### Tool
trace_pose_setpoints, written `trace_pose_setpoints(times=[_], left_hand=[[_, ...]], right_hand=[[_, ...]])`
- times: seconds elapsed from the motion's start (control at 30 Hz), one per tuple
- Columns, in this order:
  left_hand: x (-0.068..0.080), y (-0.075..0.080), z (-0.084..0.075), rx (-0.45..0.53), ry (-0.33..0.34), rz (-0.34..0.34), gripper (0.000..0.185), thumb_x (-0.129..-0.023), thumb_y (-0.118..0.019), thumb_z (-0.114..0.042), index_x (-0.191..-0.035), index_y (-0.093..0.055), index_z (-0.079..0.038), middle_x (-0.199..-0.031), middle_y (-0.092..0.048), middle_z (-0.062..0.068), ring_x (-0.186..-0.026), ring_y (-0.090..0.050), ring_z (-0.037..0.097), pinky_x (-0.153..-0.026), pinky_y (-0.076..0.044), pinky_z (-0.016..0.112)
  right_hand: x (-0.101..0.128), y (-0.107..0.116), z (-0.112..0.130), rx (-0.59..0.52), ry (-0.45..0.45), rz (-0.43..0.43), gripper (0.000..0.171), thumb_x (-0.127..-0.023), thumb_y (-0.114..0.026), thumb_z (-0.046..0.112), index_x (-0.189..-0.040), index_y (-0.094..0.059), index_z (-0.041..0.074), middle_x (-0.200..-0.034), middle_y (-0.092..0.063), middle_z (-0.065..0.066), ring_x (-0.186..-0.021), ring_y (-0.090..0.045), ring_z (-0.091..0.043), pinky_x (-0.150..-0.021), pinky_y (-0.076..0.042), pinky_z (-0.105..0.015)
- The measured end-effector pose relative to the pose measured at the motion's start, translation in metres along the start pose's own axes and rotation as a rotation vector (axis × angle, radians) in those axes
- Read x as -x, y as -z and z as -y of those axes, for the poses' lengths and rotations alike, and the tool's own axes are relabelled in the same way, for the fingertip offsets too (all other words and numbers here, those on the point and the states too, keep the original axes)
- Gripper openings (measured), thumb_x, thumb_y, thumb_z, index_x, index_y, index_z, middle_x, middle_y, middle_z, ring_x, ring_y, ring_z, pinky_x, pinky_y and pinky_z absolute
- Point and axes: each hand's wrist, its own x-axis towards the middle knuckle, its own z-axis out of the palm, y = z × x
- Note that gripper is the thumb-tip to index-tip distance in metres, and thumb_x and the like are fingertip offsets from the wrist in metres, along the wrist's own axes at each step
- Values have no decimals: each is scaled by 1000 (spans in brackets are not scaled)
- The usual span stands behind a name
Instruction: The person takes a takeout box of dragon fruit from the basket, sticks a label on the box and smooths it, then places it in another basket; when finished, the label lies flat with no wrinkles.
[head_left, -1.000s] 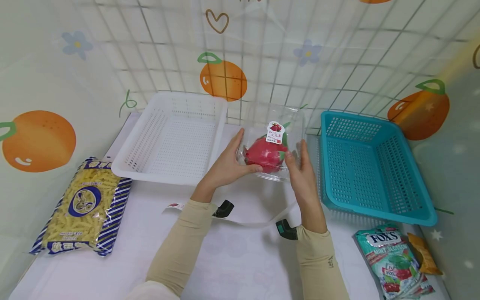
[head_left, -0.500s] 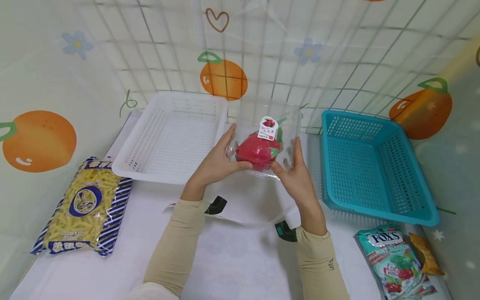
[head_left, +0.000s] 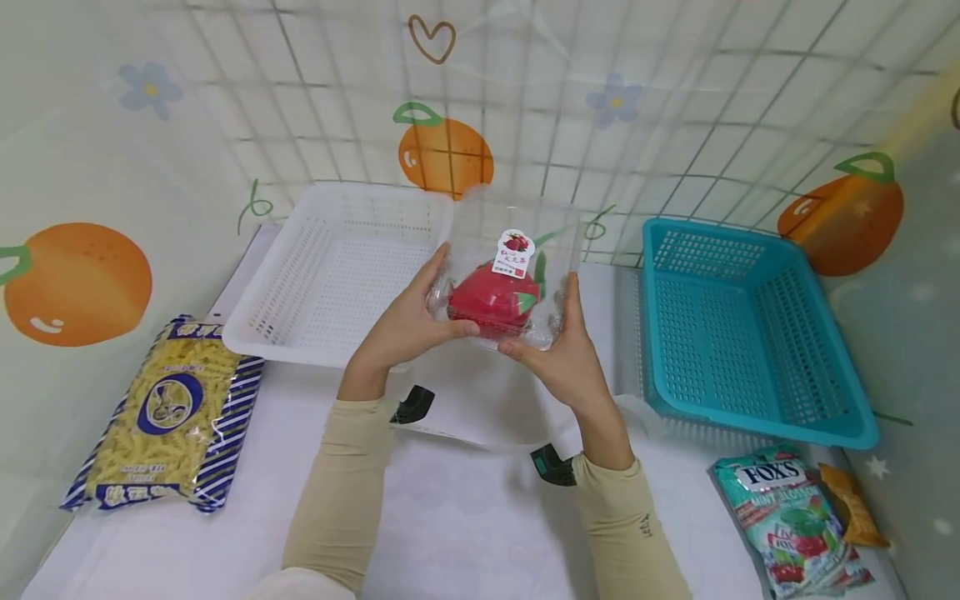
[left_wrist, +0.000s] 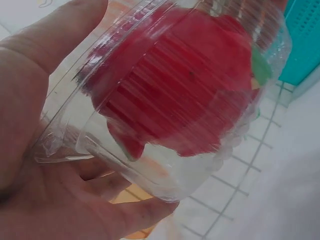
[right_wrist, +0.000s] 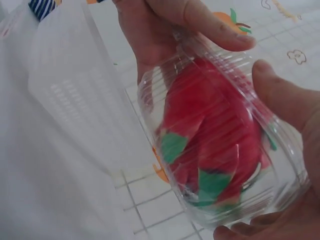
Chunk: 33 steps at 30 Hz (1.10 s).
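Observation:
A clear plastic box [head_left: 551,321] with a red dragon fruit [head_left: 491,296] in it is held up over the table between both hands. A white label with a fruit picture sits on its lid. My left hand [head_left: 405,325] grips the box's left side, thumb on the near edge and fingers round the side, as the left wrist view shows with the box [left_wrist: 195,170] close up. On the opposite side my right hand [head_left: 562,362] grips it in the same way; in the right wrist view the fruit's green tips [right_wrist: 215,182] show through the plastic.
A white basket [head_left: 330,354] stands at the back left and a teal basket [head_left: 750,425] at the right. Pasta in a bag [head_left: 168,408] lies far left. A candy bag [head_left: 787,521] and a small orange packet [head_left: 851,508] lie front right. A white paper-like sheet [head_left: 480,400] lies under the box.
Both hands have carried the boxed dragon fruit to the left, towards the white basket, and slightly up in the head view. The grip stays the same.

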Motion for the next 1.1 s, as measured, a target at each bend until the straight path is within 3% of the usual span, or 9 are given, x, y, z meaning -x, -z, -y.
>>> trace_pose_setpoints(times=[0.3,0.47,0.63,0.93,1.1], left_hand=[[8,17,0,-17,-27,-12,118,-78,-90,-35,-166,-10,-27,-172,-16,-3,-159,-17,21,-124,-27,59],[12,25,3,-26,-15,-17,120,-76,-89,-45,-165,-11,-28,-172,-16,-3,-158,-18,22,-123,-29,59],[17,33,6,-2,-35,-31,124,-73,-90,-49,-166,-12,-25,-172,-17,-5,-158,-19,21,-123,-29,59],[25,48,10,32,-44,-52,118,-78,-90,-34,-166,-11,-25,-171,-17,-5,-156,-20,20,-121,-33,59],[31,56,12,21,-30,-76,117,-78,-89,-34,-165,-12,-27,-171,-17,-5,-156,-20,21,-121,-33,59]], right_hand=[[-2,-14,5,-42,89,18,129,-81,-87,31,-164,11,27,-171,-15,-1,-153,-28,-25,-111,-47,-53],[-1,-20,9,-57,96,28,131,-80,-88,30,-164,11,24,-171,-15,4,-154,-29,-23,-113,-46,-50],[-2,-27,13,-58,133,36,131,-79,-89,29,-165,9,23,-171,-16,1,-152,-32,-22,-108,-51,-48],[-5,-42,22,-53,160,52,131,-78,-91,29,-165,7,25,-170,-17,4,-152,-32,-18,-108,-51,-46],[-6,-49,25,-35,160,67,131,-78,-90,31,-165,7,23,-170,-16,1,-152,-31,-20,-111,-49,-47]])
